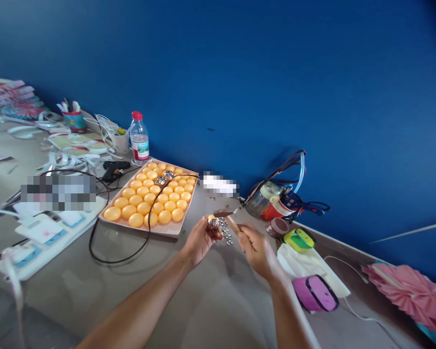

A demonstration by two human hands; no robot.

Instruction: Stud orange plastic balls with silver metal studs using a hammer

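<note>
In front of me, my left hand is closed around a small orange ball, partly covered with shiny silver beads. A short strand of silver beads dangles beside it, toward my right hand. My right hand grips the wooden handle of a small hammer. Its dark metal head lies crosswise over the ball; whether they touch, I cannot tell. Left of my hands, a tray holds many orange balls, with two silver-covered balls lying among them.
A black cable loops across the tray's front. Left are a power strip, a glue gun and a bottle. Right are a glass jar, a yellow-green case, a purple case and pink pleated paper.
</note>
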